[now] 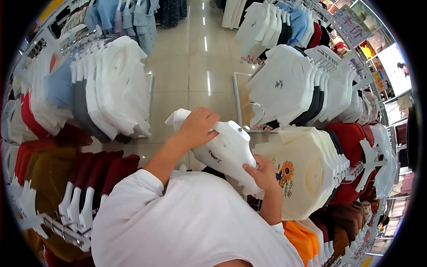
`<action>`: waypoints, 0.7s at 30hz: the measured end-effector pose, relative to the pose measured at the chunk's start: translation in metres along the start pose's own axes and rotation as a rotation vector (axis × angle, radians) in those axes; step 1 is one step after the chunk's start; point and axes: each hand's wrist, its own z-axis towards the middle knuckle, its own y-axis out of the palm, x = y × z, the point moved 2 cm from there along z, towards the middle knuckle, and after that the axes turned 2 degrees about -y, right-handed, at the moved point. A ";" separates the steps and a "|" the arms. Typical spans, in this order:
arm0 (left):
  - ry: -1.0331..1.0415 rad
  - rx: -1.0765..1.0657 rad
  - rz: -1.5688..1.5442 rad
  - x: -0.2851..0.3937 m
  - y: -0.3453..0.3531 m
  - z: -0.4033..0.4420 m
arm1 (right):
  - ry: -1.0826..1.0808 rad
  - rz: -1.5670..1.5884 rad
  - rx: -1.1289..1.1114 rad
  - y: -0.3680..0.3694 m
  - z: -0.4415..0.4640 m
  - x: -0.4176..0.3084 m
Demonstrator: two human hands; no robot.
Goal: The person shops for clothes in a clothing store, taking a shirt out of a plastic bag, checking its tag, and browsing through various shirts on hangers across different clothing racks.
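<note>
A white shirt (213, 149) with a small dark print hangs on a white hanger (238, 132) in front of my body. The hanger's metal hook points up and to the right. My left hand (197, 127) grips the shirt near its left shoulder, fingers bent over the fabric. At the other shoulder my right hand (263, 171) is closed on the shirt, thumb on top. Just beyond my right hand are cream shirts (307, 171) with a sunflower print.
White shirts (122, 84) hang on the left rack, with dark red garments (91, 171) below. More white shirts (282, 84) and an orange garment (300, 240) hang on the right. A tiled aisle (189, 66) runs ahead between metal rack frames (237, 95).
</note>
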 end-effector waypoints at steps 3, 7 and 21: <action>-0.020 -0.036 -0.009 -0.022 0.010 0.019 | -0.017 0.006 -0.038 -0.003 0.033 -0.001; -0.015 -0.016 0.008 -0.055 0.018 0.051 | -0.075 -0.021 -0.087 -0.011 0.093 -0.009; -0.060 0.111 0.254 -0.152 0.021 0.213 | -0.299 -0.016 -0.222 -0.086 0.304 -0.047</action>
